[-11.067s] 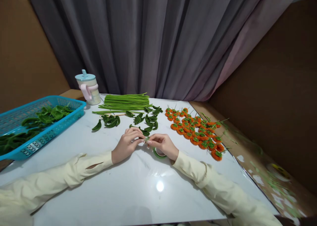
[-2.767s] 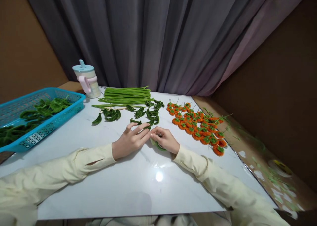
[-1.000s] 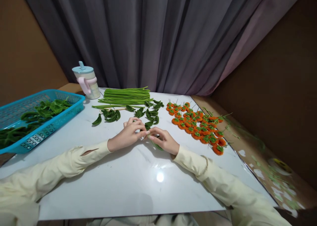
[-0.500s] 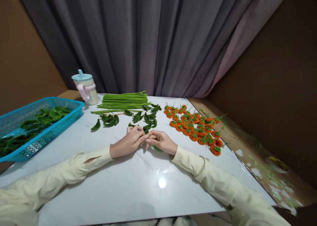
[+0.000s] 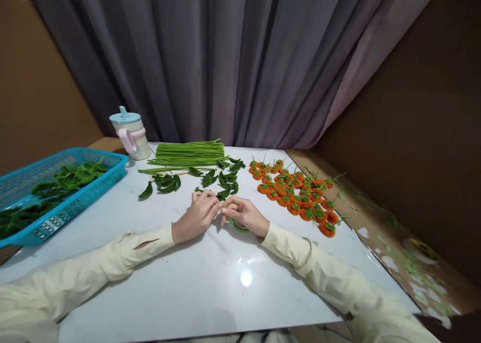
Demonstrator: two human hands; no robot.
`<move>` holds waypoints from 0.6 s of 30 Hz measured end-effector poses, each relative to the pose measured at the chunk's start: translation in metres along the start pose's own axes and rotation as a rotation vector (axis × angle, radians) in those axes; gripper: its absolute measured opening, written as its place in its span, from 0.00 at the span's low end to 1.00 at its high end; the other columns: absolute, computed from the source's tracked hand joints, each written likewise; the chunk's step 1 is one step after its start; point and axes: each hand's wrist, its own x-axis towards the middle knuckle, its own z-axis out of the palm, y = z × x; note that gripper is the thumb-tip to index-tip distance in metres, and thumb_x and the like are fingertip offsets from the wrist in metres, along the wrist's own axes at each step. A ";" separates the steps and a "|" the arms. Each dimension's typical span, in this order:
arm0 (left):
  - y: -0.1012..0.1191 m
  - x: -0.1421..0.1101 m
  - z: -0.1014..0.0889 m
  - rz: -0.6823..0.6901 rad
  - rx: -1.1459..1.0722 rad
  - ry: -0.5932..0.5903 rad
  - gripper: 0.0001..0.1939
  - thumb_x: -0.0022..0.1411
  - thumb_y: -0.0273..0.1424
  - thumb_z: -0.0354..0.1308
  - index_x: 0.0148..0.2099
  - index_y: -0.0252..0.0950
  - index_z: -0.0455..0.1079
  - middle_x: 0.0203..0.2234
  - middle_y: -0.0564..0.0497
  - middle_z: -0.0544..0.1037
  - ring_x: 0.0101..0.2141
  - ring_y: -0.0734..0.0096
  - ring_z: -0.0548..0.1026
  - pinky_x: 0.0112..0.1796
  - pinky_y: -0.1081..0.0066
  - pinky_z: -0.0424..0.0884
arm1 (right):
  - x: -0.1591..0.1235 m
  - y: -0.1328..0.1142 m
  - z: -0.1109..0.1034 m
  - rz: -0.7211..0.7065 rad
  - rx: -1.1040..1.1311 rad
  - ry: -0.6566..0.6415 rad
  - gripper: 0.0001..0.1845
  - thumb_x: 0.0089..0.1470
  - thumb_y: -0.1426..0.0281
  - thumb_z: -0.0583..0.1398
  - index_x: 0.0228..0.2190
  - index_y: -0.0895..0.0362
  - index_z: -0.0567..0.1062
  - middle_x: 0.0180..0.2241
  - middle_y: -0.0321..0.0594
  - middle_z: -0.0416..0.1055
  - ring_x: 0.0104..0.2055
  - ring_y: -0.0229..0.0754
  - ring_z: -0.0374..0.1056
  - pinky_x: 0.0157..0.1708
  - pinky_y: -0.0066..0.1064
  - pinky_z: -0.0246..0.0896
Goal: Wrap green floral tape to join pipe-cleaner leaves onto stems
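Note:
My left hand (image 5: 197, 216) and my right hand (image 5: 245, 215) meet fingertip to fingertip above the white table (image 5: 188, 288). Both are pinched closed, and whatever lies between the fingers is too small and covered to make out. Under my right hand sits a roll of green tape (image 5: 238, 227), partly hidden by the palm. Just beyond the fingertips lie several curled dark green fuzzy leaves (image 5: 226, 179), some partly behind my left hand. Further back is a bundle of light green fuzzy stems (image 5: 190, 153).
To the right, many small orange fuzzy flowers (image 5: 295, 208) with green centres and thin stems spread toward the table edge. A blue plastic basket (image 5: 80, 195) at left holds green leaf pieces. Behind it stands a lidded cup (image 5: 132, 137). Scraps and a tape roll (image 5: 420, 250) lie far right.
A small green piece visible between my fingertips about eleven seconds ago is now covered. My left fingers, spread about three seconds ago, have closed in against my right. The view has shifted slightly.

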 end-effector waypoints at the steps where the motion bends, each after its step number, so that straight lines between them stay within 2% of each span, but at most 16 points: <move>1: 0.002 0.000 0.000 -0.030 -0.053 -0.004 0.16 0.68 0.29 0.38 0.30 0.35 0.62 0.28 0.51 0.70 0.37 0.69 0.66 0.39 0.65 0.57 | 0.000 0.000 -0.001 0.015 0.006 -0.009 0.17 0.46 0.58 0.61 0.31 0.60 0.69 0.21 0.34 0.71 0.13 0.26 0.51 0.14 0.21 0.46; 3: 0.004 0.001 0.000 -0.059 -0.117 -0.024 0.17 0.68 0.30 0.37 0.29 0.35 0.60 0.27 0.52 0.69 0.35 0.70 0.65 0.38 0.67 0.57 | 0.000 0.001 -0.003 0.030 0.004 -0.027 0.18 0.47 0.58 0.61 0.33 0.60 0.69 0.21 0.33 0.70 0.11 0.24 0.45 0.12 0.21 0.40; 8: 0.001 -0.002 0.004 -0.002 -0.081 -0.087 0.16 0.68 0.29 0.35 0.31 0.35 0.59 0.28 0.51 0.67 0.34 0.69 0.64 0.38 0.65 0.56 | 0.000 0.006 -0.007 0.012 -0.021 -0.052 0.18 0.47 0.58 0.61 0.32 0.61 0.70 0.20 0.34 0.69 0.16 0.29 0.57 0.16 0.22 0.49; 12: -0.002 -0.004 0.006 0.010 -0.084 -0.102 0.17 0.68 0.29 0.34 0.30 0.35 0.58 0.28 0.50 0.67 0.36 0.68 0.63 0.40 0.63 0.55 | 0.000 0.007 -0.008 0.011 -0.036 -0.050 0.18 0.47 0.58 0.61 0.31 0.61 0.71 0.20 0.34 0.68 0.18 0.30 0.59 0.18 0.23 0.52; 18: -0.004 0.000 0.003 -0.056 -0.179 -0.214 0.19 0.68 0.32 0.33 0.27 0.35 0.57 0.27 0.52 0.67 0.39 0.67 0.62 0.43 0.61 0.51 | 0.000 0.004 -0.005 -0.009 -0.022 -0.061 0.16 0.47 0.59 0.62 0.28 0.61 0.71 0.18 0.33 0.68 0.19 0.31 0.60 0.22 0.24 0.53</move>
